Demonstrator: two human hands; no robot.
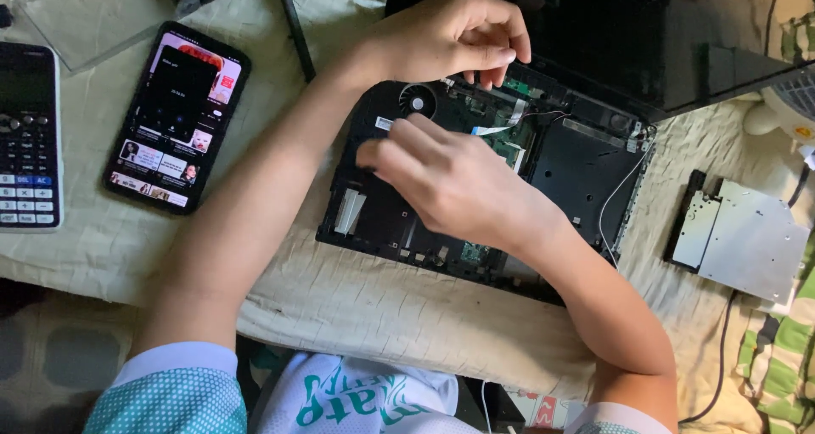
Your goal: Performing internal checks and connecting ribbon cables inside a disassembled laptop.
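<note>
An opened black laptop base (586, 166) lies on a beige cloth, its circuit board, round cooling fan (417, 101) and white ribbon cable (495, 129) exposed. My left hand (458, 35) reaches to the base's far edge by the hinge. Its fingers are curled together, and the tips press down near a small green board. Whether something tiny sits between them is hidden. My right hand (446, 179) hovers over the middle of the base, slightly blurred, with its fingers stretched toward the left side. Nothing shows in it.
The laptop's dark screen (611, 35) stands open behind. A lit smartphone (178, 115) and a calculator (25, 137) lie at the left, with a black rod (293, 26) above them. A removed silver optical drive (747, 239) rests at the right, near a white fan (789, 111). The cloth (382, 307) drapes over the front edge.
</note>
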